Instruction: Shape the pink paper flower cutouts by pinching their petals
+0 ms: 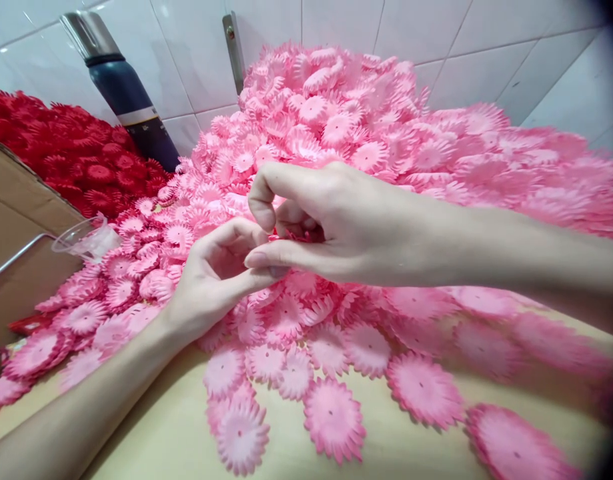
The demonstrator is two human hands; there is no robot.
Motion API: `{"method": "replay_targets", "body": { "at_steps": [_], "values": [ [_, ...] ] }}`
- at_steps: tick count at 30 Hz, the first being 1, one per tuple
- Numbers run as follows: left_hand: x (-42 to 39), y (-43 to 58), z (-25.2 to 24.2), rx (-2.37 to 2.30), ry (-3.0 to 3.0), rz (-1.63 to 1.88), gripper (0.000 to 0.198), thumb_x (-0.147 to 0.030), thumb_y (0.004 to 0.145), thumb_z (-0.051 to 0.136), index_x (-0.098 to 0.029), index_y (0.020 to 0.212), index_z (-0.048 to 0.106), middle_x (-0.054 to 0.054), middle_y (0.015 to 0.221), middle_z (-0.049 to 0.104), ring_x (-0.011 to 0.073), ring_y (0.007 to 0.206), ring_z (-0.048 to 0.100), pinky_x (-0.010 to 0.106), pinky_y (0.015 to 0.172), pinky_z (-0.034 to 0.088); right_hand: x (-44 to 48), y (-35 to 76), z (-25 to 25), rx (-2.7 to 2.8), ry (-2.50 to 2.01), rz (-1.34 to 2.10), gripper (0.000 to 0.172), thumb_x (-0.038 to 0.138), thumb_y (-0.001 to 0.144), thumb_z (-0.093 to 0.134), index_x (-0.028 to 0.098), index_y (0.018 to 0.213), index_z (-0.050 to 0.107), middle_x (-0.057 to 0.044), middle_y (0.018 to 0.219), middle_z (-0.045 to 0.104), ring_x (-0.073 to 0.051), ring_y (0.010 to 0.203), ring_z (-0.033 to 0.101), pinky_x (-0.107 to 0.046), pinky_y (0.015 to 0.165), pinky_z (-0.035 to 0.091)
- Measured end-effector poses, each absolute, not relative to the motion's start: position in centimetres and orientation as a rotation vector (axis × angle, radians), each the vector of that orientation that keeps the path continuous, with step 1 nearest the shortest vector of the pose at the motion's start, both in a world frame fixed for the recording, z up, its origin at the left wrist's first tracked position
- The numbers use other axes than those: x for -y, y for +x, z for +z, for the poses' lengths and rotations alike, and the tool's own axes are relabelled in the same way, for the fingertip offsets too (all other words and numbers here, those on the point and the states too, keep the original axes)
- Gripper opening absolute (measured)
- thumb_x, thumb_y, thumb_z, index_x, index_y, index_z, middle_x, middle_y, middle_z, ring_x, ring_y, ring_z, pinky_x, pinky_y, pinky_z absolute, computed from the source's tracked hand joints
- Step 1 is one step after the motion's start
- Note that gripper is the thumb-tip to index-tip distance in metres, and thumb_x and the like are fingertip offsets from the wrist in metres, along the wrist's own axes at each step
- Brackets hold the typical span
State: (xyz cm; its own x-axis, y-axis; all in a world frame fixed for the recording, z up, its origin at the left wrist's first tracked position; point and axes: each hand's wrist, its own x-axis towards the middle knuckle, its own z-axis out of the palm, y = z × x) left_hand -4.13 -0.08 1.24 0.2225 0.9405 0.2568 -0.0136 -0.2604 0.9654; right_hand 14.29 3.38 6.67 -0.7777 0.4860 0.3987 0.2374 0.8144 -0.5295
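Note:
My left hand (213, 270) and my right hand (331, 223) meet in front of a big heap of pink fabric flower petals (336, 127). The thumb and fingers of my left hand are curled together, and its thumb tip touches the thumb of my right hand. My right hand is closed with its fingers bent inward. A bit of pinkish red shows between its fingers, but I cannot tell whether it is held or lies behind. What the fingertips pinch is hidden. Below the hands lie several loose round petals with fringed edges and a small centre hole, such as one pink petal disc (333, 417).
A dark blue flask (131, 100) leans at the back left beside a red petal heap (81, 157). A cardboard box (21, 233) and a clear plastic cup (89, 239) stand at left. White wall tiles (436, 40) rise behind the pale tabletop (166, 427).

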Motion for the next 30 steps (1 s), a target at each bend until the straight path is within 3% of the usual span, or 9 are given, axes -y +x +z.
{"method": "replay_targets", "body": {
  "at_steps": [8, 12, 20, 26, 30],
  "values": [
    [0.1, -4.7, 1.0, -0.899, 1.575, 1.208, 0.009, -0.018, 0.075, 0.078, -0.024, 0.082, 0.078, 0.000, 0.079, 0.074, 0.0130, 0.073, 0.067, 0.023, 0.072, 0.055, -3.3, 14.3, 6.9, 2.481, -0.639, 0.507, 0.021, 0.026, 0.092, 0.058, 0.019, 0.084, 0.041, 0.008, 0.069, 0.052, -0.004, 0.063, 0.049, -0.018, 0.055, 0.036],
    [-0.1, -4.8, 1.0, -0.963, 1.672, 1.230, 0.007, -0.024, 0.075, 0.078, -0.026, 0.082, 0.079, 0.000, 0.079, 0.075, 0.0140, 0.070, 0.067, 0.023, 0.066, 0.054, -4.0, 14.5, 6.5, 2.524, -0.554, 0.443, 0.024, 0.036, 0.093, 0.057, 0.017, 0.090, 0.043, 0.006, 0.075, 0.054, -0.005, 0.067, 0.051, -0.017, 0.055, 0.036],
    [0.0, -4.3, 1.1, -1.045, 1.654, 1.284, 0.008, -0.027, 0.076, 0.078, -0.021, 0.081, 0.075, 0.000, 0.079, 0.073, 0.0121, 0.069, 0.066, 0.020, 0.065, 0.055, -4.3, 14.8, 6.6, 2.568, -0.517, 0.411, 0.015, 0.022, 0.089, 0.063, 0.014, 0.095, 0.051, 0.004, 0.073, 0.053, -0.007, 0.070, 0.052, -0.020, 0.058, 0.037],
    [0.1, -3.8, 0.9, -0.990, 1.619, 1.312, 0.006, -0.023, 0.078, 0.077, -0.026, 0.083, 0.075, -0.003, 0.080, 0.071, 0.0093, 0.073, 0.065, 0.016, 0.069, 0.055, -4.1, 14.6, 6.8, 2.581, -0.561, 0.366, 0.015, 0.022, 0.088, 0.063, 0.013, 0.097, 0.054, 0.004, 0.072, 0.054, -0.008, 0.068, 0.051, -0.020, 0.057, 0.036],
    [-0.1, -4.1, 0.7, -0.968, 1.560, 1.341, 0.006, -0.024, 0.081, 0.074, -0.027, 0.086, 0.074, -0.002, 0.084, 0.070, 0.0111, 0.078, 0.066, 0.019, 0.073, 0.056, -4.0, 14.5, 6.9, 2.565, -0.582, 0.348, 0.009, 0.013, 0.086, 0.062, 0.011, 0.094, 0.057, 0.001, 0.076, 0.059, -0.008, 0.068, 0.052, -0.021, 0.057, 0.036]
  ]
}}
